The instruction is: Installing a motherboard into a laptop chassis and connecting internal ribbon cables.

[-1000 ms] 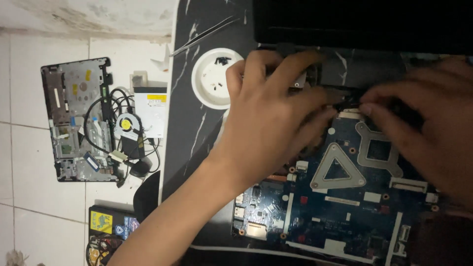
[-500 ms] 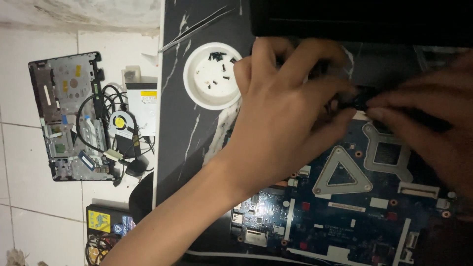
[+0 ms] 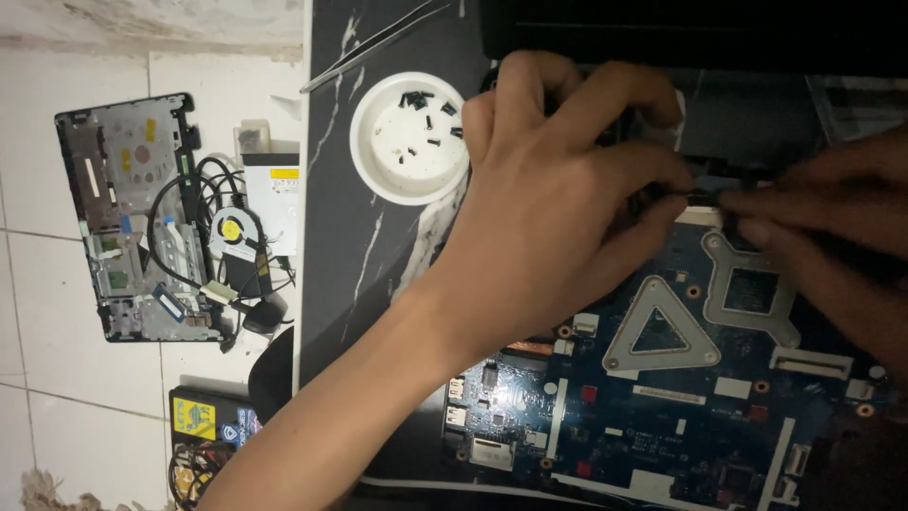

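On the dark marbled surface (image 3: 378, 255), right half of view: a blue laptop motherboard (image 3: 662, 426) lies flat with its silver triangular bracket and a square heatsink frame facing up. Left hand (image 3: 558, 199) is spread over the board's upper edge, fingers curled down, tips pinching at a small dark part (image 3: 695, 196) at that edge. Right hand (image 3: 832, 227) comes in from the right, fingertips narrowed and meeting the same spot, touching or nearly touching the left fingertips. Cannot tell exactly what the small part is; blurred and partly hidden.

Just left of the left hand: a round white dish (image 3: 407, 142) holding several small black screws. Above it, metal tweezers (image 3: 378, 43) lying diagonal on the surface.

On the white tiled floor (image 3: 38, 284), left: an opened laptop base cover (image 3: 132, 218) with yellow stickers, tangled black cables, a small round fan (image 3: 232, 232) with a yellow centre label, and a white rectangular part (image 3: 270, 189) with a yellow strip label. Lower left: a dark box (image 3: 213, 421) with a yellow and blue printed label.
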